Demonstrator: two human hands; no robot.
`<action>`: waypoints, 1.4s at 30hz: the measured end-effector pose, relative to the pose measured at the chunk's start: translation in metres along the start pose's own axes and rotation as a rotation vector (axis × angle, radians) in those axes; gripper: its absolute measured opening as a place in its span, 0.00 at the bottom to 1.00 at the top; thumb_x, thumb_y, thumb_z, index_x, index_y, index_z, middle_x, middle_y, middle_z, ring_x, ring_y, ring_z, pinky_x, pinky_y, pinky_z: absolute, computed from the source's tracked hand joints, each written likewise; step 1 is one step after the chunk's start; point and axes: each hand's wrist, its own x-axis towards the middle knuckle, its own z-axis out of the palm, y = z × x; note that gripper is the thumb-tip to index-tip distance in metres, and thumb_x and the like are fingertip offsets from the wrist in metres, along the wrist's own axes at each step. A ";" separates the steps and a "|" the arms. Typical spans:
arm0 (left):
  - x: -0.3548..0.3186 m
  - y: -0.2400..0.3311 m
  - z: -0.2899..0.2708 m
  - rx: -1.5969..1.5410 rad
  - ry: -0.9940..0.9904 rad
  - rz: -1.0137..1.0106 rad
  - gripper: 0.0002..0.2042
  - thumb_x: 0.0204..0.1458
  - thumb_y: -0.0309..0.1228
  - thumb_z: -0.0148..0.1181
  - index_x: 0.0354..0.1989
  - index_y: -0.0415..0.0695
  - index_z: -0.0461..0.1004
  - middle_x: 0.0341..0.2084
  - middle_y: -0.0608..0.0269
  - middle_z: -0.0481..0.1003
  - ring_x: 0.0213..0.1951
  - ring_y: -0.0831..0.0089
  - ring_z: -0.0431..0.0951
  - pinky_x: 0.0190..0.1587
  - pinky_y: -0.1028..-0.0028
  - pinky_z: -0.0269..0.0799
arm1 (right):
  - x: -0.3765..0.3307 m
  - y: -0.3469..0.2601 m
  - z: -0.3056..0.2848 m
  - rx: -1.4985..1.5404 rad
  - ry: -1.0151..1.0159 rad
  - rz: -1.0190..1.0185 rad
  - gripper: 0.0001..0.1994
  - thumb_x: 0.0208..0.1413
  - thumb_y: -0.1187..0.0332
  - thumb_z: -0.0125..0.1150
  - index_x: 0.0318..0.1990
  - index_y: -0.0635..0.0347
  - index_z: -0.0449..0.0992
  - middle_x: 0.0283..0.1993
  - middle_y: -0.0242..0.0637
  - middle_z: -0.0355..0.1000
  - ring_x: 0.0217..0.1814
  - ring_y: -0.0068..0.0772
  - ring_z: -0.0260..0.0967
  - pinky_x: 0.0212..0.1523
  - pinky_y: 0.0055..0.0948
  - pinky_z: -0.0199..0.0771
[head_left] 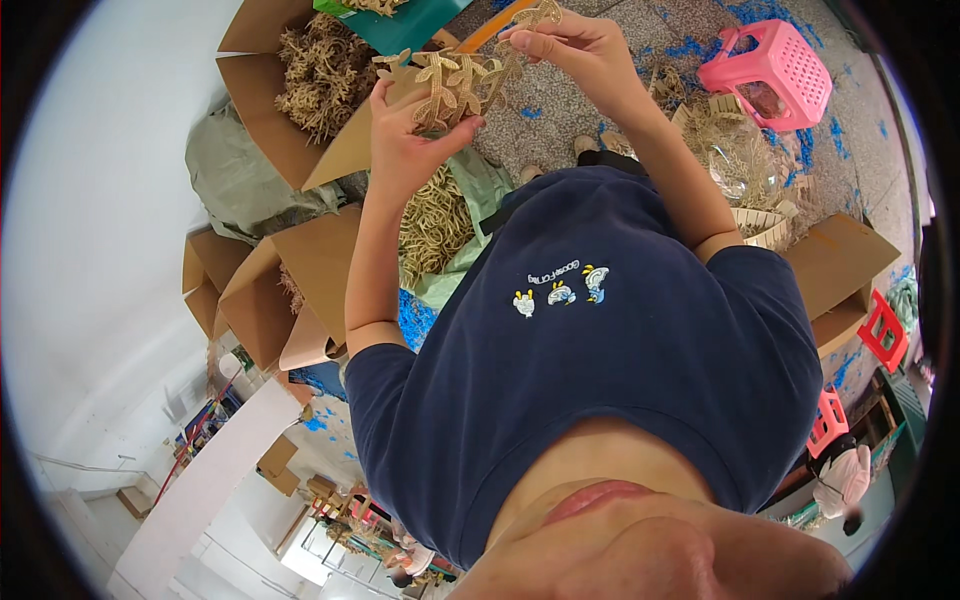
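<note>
A gold leaf-shaped trim is stretched between my two hands at the top of the head view. Loops of it hang over the fingers of my left hand, whose thumb presses against the lower edge of the strands. Higher up and to the right, my right hand pinches another stretch of the same trim between thumb and fingers. Just below my left hand, a pale green bag holds a heap of gold cord-like strands.
Left of my hands stands a cardboard box of tangled beige trim. More open boxes sit below it. A pink stool stands at upper right, near pale baskets. Blue shreds litter the floor.
</note>
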 end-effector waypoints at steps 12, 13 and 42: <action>0.000 0.006 -0.006 0.043 0.001 0.091 0.12 0.35 0.32 0.68 0.30 0.44 0.79 0.29 0.67 0.79 0.34 0.74 0.77 0.60 0.57 0.40 | -0.003 -0.011 0.020 0.019 0.239 0.218 0.09 0.52 0.65 0.61 0.36 0.59 0.80 0.27 0.26 0.73 0.29 0.12 0.65 0.30 0.16 0.65; 0.000 0.006 -0.007 0.054 0.000 0.109 0.12 0.34 0.32 0.68 0.30 0.45 0.79 0.29 0.67 0.79 0.34 0.74 0.77 0.60 0.56 0.40 | -0.003 -0.011 0.020 0.011 0.199 0.261 0.09 0.53 0.66 0.60 0.38 0.61 0.79 0.32 0.30 0.74 0.31 0.14 0.65 0.33 0.17 0.66; -0.013 -0.005 0.003 -0.060 0.026 0.122 0.10 0.34 0.30 0.69 0.29 0.45 0.78 0.31 0.69 0.78 0.38 0.72 0.75 0.60 0.56 0.39 | -0.024 -0.010 0.044 0.189 0.269 0.334 0.12 0.56 0.68 0.56 0.43 0.65 0.76 0.27 0.27 0.70 0.28 0.14 0.63 0.31 0.17 0.66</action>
